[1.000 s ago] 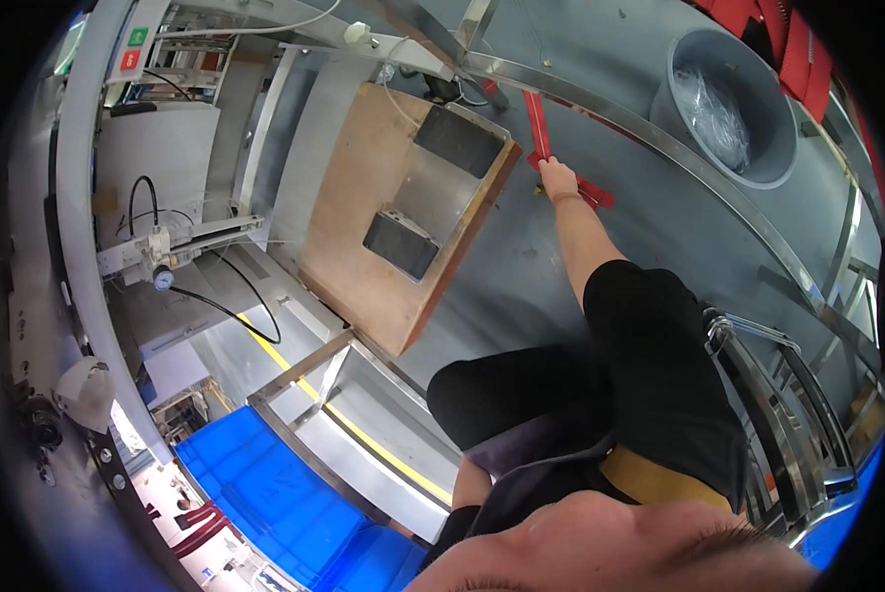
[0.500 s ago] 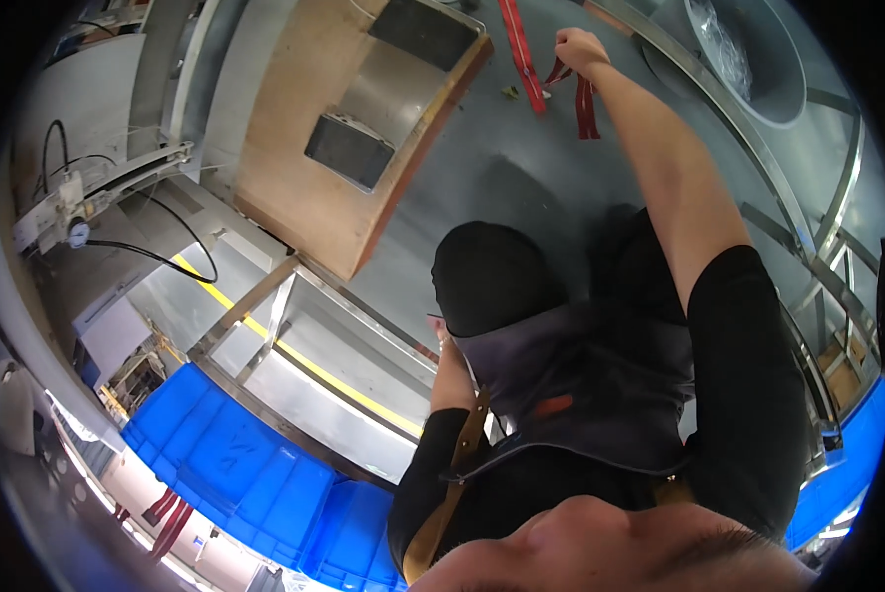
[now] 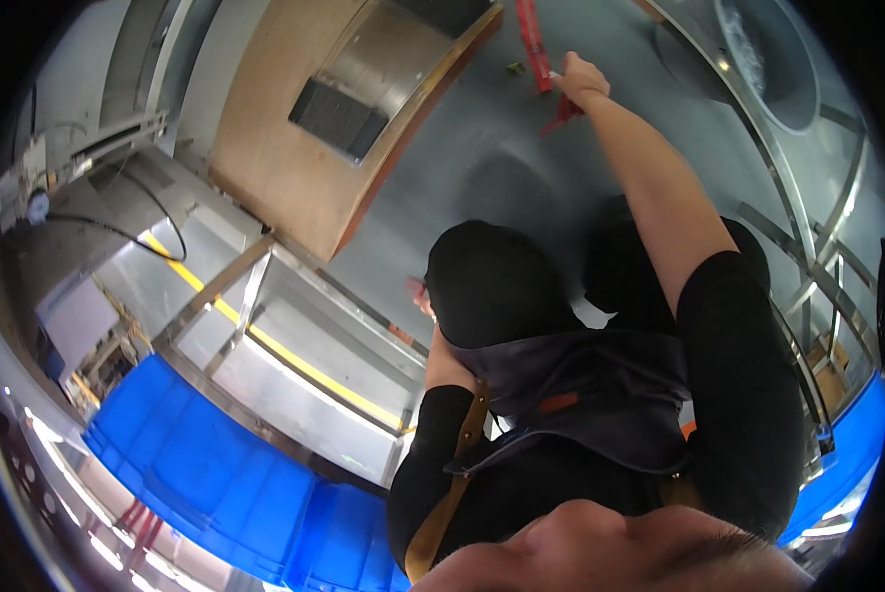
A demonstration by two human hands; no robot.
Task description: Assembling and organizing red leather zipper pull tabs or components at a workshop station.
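Note:
My right hand (image 3: 583, 79) is stretched out far ahead over the grey floor, its fingers closed on a dark red zipper strip (image 3: 563, 114). The loose part of that strip trails below the fingers, smeared by motion. Just left of the hand, a brighter red zipper strip (image 3: 532, 44) runs up to the top edge of the view. My left hand (image 3: 420, 296) is low beside my left knee, partly hidden by the dark trouser leg. Its fingers are blurred, and I cannot make out whether they hold anything.
To the left stands a wooden board (image 3: 295, 187) with metal plates on it. A metal frame (image 3: 334, 286) lies nearer, with blue bins (image 3: 206, 454) beside it. At far right are a grey bucket (image 3: 793, 79) with clear plastic inside and a curved metal rail (image 3: 773, 168).
My right hand has come slightly nearer, close beside the bright red strip, and its dark red strip has swung sideways. My left hand shows more beside the knee. The whole view has shifted.

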